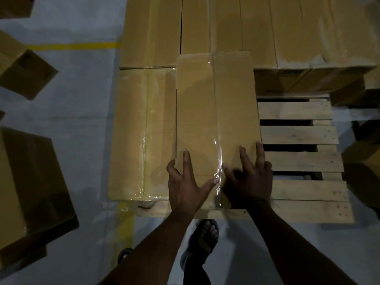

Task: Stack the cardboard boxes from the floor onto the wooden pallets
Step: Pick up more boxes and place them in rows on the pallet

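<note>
Grey floor [82,120] underfoot, wooden pallet [298,134] ahead: your long box [216,110] lies on it against a taped box [139,130]; left hand [185,186] hooks fingers [171,166] over its edge, right hand [250,182] presses flat, fingers spread.

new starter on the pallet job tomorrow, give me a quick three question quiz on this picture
1. True or false: the taped box under the hands lies on the floor.
2. Pick one: just right of that box's near end is A) bare pallet slats, B) a plastic crate, C) a trolley.
3. Which touches the box: the left hand, the right hand, or both?

Key: 1 false, it is over the pallet, not on the floor. 2 A. 3 both.
</note>
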The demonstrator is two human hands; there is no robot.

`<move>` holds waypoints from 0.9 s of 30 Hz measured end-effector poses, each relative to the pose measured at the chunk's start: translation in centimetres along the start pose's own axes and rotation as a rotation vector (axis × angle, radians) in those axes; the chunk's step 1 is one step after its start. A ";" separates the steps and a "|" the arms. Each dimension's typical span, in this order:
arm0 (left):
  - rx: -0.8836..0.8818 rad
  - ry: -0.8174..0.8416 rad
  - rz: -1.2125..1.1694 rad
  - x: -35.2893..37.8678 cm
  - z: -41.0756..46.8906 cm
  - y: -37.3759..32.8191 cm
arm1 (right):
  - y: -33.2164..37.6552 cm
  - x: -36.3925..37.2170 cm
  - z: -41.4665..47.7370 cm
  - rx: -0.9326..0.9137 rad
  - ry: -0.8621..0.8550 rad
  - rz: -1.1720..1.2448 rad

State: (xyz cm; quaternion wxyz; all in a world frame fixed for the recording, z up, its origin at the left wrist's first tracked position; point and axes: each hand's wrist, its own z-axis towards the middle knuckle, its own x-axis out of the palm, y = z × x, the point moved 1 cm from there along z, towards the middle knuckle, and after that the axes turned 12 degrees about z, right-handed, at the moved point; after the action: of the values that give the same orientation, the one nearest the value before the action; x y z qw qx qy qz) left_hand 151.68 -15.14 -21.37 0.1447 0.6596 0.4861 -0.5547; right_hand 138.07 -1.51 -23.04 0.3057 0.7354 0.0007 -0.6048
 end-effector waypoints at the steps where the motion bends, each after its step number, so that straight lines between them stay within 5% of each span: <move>1: 0.003 0.008 0.004 0.3 0.1 0.2 | 0.0 0.3 -0.1 0.004 0.014 -0.004; 9: 0.011 0.057 0.043 2.6 1.8 1.6 | -1.0 3.4 0.3 -0.033 0.051 -0.005; 15: 0.098 0.185 0.331 4.2 4.1 3.9 | -2.4 7.4 1.9 0.083 0.313 -0.017; 27: 0.258 0.259 0.442 3.5 5.0 5.6 | -1.6 8.1 2.6 0.150 0.456 -0.116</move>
State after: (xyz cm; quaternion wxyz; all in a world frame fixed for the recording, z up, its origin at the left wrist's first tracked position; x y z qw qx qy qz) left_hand 152.94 -19.84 -28.07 0.1137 0.8280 0.2706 -0.4779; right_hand 137.31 -4.40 -31.16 0.2068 0.8723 0.0671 -0.4380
